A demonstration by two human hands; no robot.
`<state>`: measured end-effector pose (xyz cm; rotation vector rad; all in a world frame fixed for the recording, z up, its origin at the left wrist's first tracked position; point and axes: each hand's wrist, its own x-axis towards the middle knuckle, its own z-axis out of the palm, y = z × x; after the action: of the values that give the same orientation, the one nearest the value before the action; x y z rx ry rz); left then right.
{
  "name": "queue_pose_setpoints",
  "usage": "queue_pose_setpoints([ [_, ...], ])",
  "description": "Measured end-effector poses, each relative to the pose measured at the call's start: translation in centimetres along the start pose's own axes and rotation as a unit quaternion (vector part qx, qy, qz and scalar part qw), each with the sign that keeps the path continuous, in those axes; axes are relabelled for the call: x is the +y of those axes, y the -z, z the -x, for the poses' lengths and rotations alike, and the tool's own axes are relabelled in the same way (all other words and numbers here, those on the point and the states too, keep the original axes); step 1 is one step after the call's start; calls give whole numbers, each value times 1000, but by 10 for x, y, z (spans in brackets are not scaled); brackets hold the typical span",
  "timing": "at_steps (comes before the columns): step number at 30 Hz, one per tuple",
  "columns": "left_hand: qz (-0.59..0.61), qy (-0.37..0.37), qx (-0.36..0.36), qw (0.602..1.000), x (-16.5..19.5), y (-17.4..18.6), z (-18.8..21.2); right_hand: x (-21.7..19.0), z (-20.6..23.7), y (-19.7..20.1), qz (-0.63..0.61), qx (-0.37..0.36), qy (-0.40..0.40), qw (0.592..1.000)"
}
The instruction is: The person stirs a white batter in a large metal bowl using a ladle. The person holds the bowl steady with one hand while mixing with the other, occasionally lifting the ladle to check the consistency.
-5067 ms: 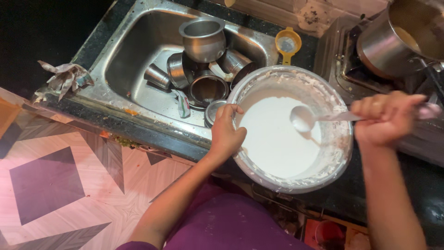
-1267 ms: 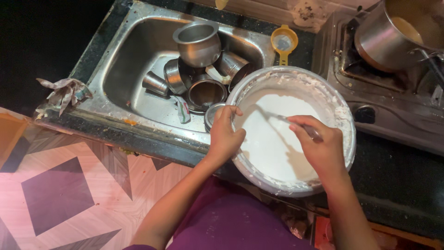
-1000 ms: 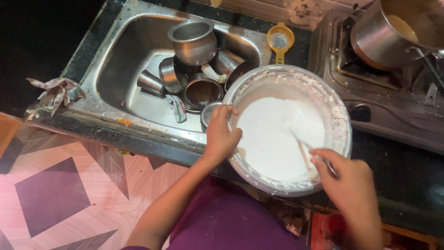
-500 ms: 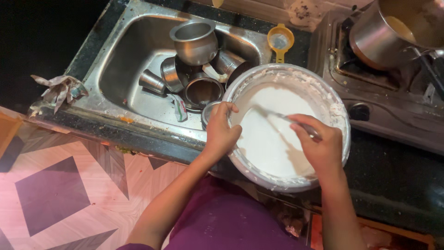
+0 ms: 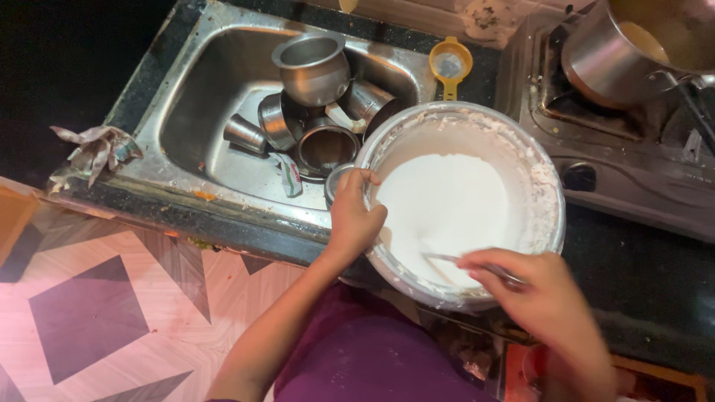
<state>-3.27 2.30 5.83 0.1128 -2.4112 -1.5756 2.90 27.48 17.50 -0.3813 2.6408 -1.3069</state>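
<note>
**Batter gets a stir at the sink's edge**

Your left hand (image 5: pixel 356 220) clamps the near-left rim of the big round bowl (image 5: pixel 547 186), thumb inside, fingers outside; that grip is closed on the rim. Your right hand (image 5: pixel 538 294) is closed round the handle of a metal spoon (image 5: pixel 447 257), its tip dipped into the white batter (image 5: pixel 447 205) at the bowl's near side. The bowl sits on the dark worktop (image 5: pixel 640 283) between the steel sink (image 5: pixel 186 141) and the stove (image 5: pixel 633 179), w/ batter smeared up its inner wall.

To stir well: keep the left hand firm so the bowl doesn't spin or slide, sweep the spoon along the wall to pull the smears back in, and go slow near the rim.

Around you: sink full of steel cups and a round pot (image 5: pixel 311 68), a yellow strainer (image 5: pixel 450 63) behind, a saucepan (image 5: pixel 618 56) on the burner, crumpled wrapper (image 5: pixel 95 145) at the sink's left corner. Patterned pink-and-purple tile floor (image 5: pixel 97 313) below; dim lighting.
</note>
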Motion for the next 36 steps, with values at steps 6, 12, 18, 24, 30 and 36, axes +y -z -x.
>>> queue_pose_setpoints([
  [6, -1, 28, -11, 1000, 6, -2, -5, 12, -62, -34, -18, 97, 62, 993],
  [12, 11, 7, 2, 1000, 8, -6, 0, 14, -51, -11, 160, 198, -27, 967],
  [18, 6, -16, 3, 1000, 1, -7, 3, -16, -9, 19, 189, -14, -77, 979],
  [24, 9, 1, -3, 1000, 1, -5, 2, 15, -56, -3, -33, -79, 72, 994],
  [30, 20, 31, -16, 999, 7, -10, -1, 38, -87, 1, -53, 189, 15, 980],
  [36, 8, -18, -6, 1000, 7, -12, 1, 11, -28, 33, 201, 140, -190, 951],
])
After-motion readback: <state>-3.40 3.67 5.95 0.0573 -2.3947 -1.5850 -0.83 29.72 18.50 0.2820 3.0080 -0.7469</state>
